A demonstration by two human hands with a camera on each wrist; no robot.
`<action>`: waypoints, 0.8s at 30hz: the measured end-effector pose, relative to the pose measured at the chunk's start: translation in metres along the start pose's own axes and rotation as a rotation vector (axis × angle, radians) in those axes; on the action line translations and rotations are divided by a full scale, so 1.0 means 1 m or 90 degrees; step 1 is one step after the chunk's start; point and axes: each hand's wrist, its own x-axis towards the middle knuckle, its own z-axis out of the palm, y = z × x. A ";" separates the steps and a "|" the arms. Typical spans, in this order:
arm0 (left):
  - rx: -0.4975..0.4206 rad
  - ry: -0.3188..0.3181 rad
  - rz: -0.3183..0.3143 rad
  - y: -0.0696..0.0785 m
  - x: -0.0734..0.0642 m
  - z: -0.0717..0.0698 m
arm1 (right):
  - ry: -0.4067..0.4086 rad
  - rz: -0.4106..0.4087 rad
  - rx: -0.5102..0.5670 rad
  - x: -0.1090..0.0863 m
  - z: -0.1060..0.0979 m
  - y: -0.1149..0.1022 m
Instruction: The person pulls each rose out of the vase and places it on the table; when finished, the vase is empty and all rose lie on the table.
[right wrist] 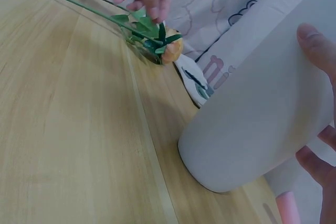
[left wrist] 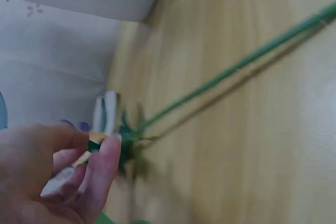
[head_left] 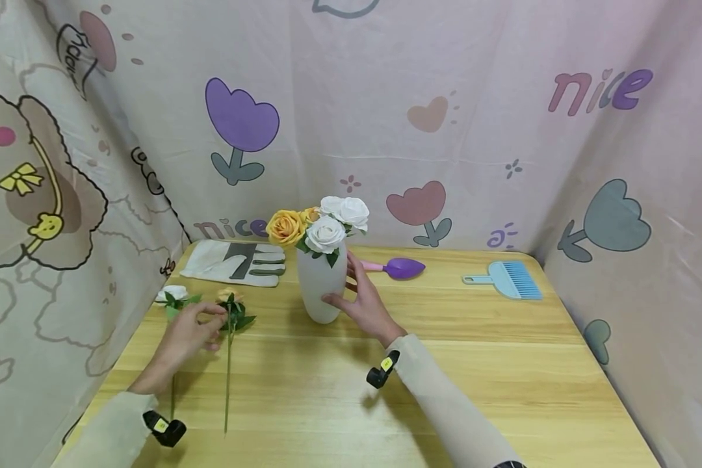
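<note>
A white vase [head_left: 322,292] stands on the table holding yellow roses [head_left: 285,228] and white roses [head_left: 325,234]. My right hand [head_left: 367,307] grips its right side, thumb in front and fingers curved behind. My left hand [head_left: 190,335] is at the head of a loose yellow rose [right wrist: 172,45], its fingers loosely bent and thumb apart from them. This rose's green stem [left wrist: 231,71] lies along the table toward me. Left of it lies a white rose [head_left: 172,294], its stem partly hidden by my left hand and forearm.
White-and-grey gloves [head_left: 234,262] lie at the back left. Behind the vase to the right is a purple trowel [head_left: 404,268] with a pink handle. A light blue brush [head_left: 511,281] lies at the far right. Printed curtains [head_left: 351,117] border the wooden table.
</note>
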 end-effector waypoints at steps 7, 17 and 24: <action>0.061 0.056 0.090 0.042 0.003 -0.015 | 0.000 0.004 -0.002 0.000 0.000 0.001; -0.043 0.084 0.332 0.123 0.011 -0.009 | 0.000 0.008 -0.003 0.000 0.000 0.000; -0.109 0.054 0.433 0.154 0.019 0.019 | -0.001 0.006 -0.013 0.000 0.000 -0.003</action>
